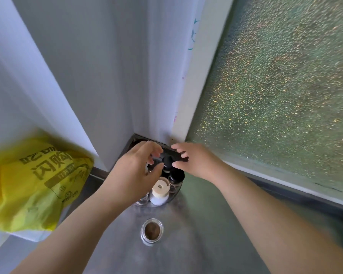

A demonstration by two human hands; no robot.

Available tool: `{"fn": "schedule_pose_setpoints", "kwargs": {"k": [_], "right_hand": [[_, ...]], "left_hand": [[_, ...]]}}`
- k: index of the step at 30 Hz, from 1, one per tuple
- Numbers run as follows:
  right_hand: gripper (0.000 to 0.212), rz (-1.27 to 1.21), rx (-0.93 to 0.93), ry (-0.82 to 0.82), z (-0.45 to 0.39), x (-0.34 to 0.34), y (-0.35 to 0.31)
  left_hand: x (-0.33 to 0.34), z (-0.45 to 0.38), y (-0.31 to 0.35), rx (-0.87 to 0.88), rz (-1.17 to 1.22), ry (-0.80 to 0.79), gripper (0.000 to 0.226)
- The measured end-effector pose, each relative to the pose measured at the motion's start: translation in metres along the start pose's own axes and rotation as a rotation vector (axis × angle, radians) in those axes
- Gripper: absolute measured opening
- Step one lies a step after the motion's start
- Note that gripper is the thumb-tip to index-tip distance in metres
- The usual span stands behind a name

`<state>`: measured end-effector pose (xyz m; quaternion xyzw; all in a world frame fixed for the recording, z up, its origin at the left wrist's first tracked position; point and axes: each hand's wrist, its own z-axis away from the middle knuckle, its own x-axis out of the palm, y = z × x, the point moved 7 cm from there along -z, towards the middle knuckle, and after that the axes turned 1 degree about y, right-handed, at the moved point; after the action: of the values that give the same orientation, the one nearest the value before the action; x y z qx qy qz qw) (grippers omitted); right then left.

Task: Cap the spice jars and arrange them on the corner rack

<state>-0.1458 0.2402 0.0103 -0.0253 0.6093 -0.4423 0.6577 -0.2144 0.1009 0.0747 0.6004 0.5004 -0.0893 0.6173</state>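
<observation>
Open spice jar [152, 230] upright on the steel desk [196, 244], uncapped, brown powder showing through the mouth, well in front of the corner rack [145, 143] and apart from both hands. Dark rack tucked into the wall corner, upper tier partly hidden behind the fingers. On the lower clear tier, a white-filled jar with a beige cap [160, 187] at the front, a black-capped jar [176, 176] just behind and to its right, touching or nearly touching it. Another black cap [167, 161] higher up between the two hands; whether on a jar or loose, cannot tell.

Left hand [136, 171] over the rack's left side, fingers curled inward toward something clear and rounded beneath; actual grip hidden by the hand itself, so cannot tell whether holding or merely hovering. Right hand [190, 159] at the rack's right edge, fingers spread and loosely bent, thumb pointing toward the black cap, nothing visibly pinched.

Yellow plastic bag [36, 182] with dark printed lettering off to the left, blurred. Pale walls meeting above the rack. Frosted, pebbled window [275, 86] on the right, frame running down to the desk.
</observation>
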Motion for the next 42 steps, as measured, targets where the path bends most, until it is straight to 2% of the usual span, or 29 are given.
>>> {"fn": "schedule_pose_setpoints", "kwargs": {"k": [4, 8, 13, 16, 20, 25, 28, 32, 36, 39, 42], "right_hand": [[0.048, -0.17, 0.042, 0.12, 0.06, -0.031, 0.027], [0.049, -0.177, 0.142, 0.215, 0.139, -0.055, 0.088], [0.046, -0.17, 0.393, 0.313, 0.244, -0.07, 0.181], [0.04, -0.247, 0.533, 0.434, 0.308, -0.069, 0.232], [0.025, -0.253, 0.753, 0.596, 0.373, -0.068, 0.294], [0.045, -0.427, 0.909, 0.664, 0.393, -0.065, 0.341], [0.052, -0.44, 0.885, 0.713, 0.381, -0.075, 0.353], [0.028, -0.348, 0.796, 0.81, 0.369, -0.091, 0.357], [0.013, -0.306, 0.653, 0.869, 0.365, -0.096, 0.354], [0.012, -0.268, 0.489, 0.836, 0.36, -0.098, 0.346], [0.026, -0.143, 0.369, 0.737, 0.355, -0.096, 0.341]], "left_hand": [[0.028, 0.006, 0.04, 0.08, 0.014, -0.071, 0.022], [0.085, 0.017, 0.094, 0.216, 0.077, -0.21, 0.028], [0.17, 0.042, 0.16, 0.329, 0.114, -0.367, 0.034], [0.215, 0.062, 0.191, 0.343, 0.154, -0.466, 0.021], [0.265, 0.086, 0.218, 0.301, 0.172, -0.575, 0.027], [0.322, 0.092, 0.245, 0.182, 0.249, -0.62, 0.034], [0.356, 0.087, 0.264, 0.127, 0.318, -0.613, 0.045], [0.398, 0.086, 0.274, 0.015, 0.464, -0.604, 0.05], [0.422, 0.084, 0.264, -0.091, 0.499, -0.515, 0.041], [0.425, 0.082, 0.266, -0.081, 0.481, -0.488, 0.045], [0.426, 0.081, 0.265, -0.111, 0.581, -0.548, 0.069]]}}
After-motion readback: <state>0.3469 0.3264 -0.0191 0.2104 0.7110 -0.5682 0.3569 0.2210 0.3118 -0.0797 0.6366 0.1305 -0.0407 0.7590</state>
